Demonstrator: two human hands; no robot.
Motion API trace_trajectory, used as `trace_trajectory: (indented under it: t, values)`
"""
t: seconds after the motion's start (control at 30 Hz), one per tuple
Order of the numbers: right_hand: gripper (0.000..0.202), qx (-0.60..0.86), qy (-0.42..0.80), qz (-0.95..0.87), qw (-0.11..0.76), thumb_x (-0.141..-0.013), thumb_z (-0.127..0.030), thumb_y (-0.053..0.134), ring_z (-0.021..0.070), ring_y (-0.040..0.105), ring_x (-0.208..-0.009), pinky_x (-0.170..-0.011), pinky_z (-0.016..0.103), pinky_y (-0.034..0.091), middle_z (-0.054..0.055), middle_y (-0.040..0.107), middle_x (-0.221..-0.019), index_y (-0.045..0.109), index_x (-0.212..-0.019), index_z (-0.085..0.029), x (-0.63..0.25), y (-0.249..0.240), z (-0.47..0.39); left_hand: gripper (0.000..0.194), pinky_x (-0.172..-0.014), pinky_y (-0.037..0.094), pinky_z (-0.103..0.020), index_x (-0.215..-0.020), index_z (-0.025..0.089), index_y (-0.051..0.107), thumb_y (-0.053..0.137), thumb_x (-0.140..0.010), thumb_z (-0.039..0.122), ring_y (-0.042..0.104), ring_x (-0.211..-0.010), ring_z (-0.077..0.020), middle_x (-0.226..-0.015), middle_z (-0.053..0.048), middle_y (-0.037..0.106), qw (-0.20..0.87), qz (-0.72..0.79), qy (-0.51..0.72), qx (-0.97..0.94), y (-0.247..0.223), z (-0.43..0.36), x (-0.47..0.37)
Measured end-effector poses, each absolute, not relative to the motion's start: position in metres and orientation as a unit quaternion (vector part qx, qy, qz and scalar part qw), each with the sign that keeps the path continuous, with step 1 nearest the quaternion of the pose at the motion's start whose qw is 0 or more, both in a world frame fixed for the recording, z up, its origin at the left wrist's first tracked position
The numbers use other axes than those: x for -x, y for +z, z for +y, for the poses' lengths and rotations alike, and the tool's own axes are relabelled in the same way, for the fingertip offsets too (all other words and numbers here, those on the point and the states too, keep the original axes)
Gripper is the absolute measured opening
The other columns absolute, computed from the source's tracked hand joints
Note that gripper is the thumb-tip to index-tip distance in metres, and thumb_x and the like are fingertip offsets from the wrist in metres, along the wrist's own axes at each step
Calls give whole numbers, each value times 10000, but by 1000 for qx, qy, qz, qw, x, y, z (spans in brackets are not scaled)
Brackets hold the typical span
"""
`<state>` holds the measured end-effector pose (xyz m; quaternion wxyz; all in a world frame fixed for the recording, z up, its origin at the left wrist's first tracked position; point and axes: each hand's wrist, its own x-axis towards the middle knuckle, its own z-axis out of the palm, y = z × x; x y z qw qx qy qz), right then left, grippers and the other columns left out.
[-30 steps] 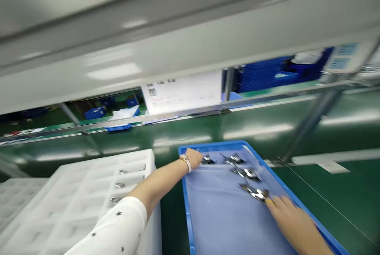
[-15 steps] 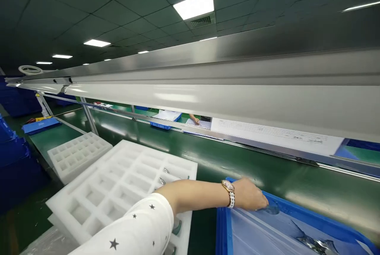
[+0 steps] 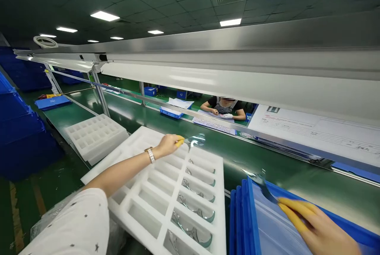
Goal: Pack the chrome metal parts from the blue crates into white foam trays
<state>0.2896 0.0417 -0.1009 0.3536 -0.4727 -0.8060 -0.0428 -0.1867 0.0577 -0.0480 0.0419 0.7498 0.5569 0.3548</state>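
My left hand [image 3: 169, 144], with a watch at the wrist and yellow covers on the fingertips, is closed on a pair of clear, teal-tinted glasses [image 3: 198, 140] above the far edge of a white foam tray [image 3: 219, 195]. Several similar glasses [image 3: 192, 207] lie in the slots of the tray's right column. The slots to their left in view look bare. At the right, my right hand [image 3: 314, 223], also with yellow finger covers, pinches another pair of glasses [image 3: 264, 187] by a dark end. This pair is over the rim of a blue bin [image 3: 253, 215].
Another white foam tray [image 3: 95, 132] sits on the left. Blue crates [image 3: 20, 128] are stacked at the far left. A metal rail [image 3: 208, 118] and a low lamp housing [image 3: 208, 83] cross ahead. Beyond them a person [image 3: 225, 108] sits at work; paper sheets [image 3: 320, 128] stand at the right.
My left hand has moved from the blue bin leftward to above the foam tray, holding glasses. My right hand has come into view at the right with another pair. The view has shifted.
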Motion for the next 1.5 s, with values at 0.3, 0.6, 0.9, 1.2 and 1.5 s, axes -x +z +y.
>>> trace_trajectory:
  t: [0.3,0.6,0.9,1.2,1.5]
  values:
    - [366,405,25,-885,228,-942,-386,407,240,668,-916,-761,353,552,91,683,-962,741,-967,-239,-129,-65,131,326,-527,478,-224,-974,159,800,551,-878,346,587,-612,-128,-912,-72,777,239,578,501,-598,-102,21,274]
    - [397,377,68,-922,58,-968,-339,355,233,630,-874,-774,356,524,101,634,-909,738,-958,-236,-123,-70,145,296,-529,414,-219,-934,166,795,547,-872,314,519,-573,-100,-867,-48,747,283,573,482,-599,-109,26,273]
    - [268,314,41,-948,-38,-921,-267,489,212,600,-846,-752,287,472,79,608,-806,713,-781,-221,-114,-65,163,315,-501,380,-208,-933,158,792,532,-875,325,518,-604,-121,-753,-32,701,261,568,466,-626,-101,21,269]
    - [241,324,-40,-939,-112,-696,-3,541,191,614,-694,-603,273,399,53,604,-682,584,-551,-191,-84,-66,161,295,-617,481,-243,-971,161,795,539,-901,290,620,-718,-160,-849,-59,747,235,568,460,-640,-102,21,269]
    - [327,379,-92,-912,-128,-680,110,461,166,585,-562,-533,268,297,52,626,-682,614,-606,-169,-82,-44,139,312,-597,481,-241,-1009,175,791,506,-943,285,622,-679,-148,-861,-41,755,216,568,441,-661,-102,19,269]
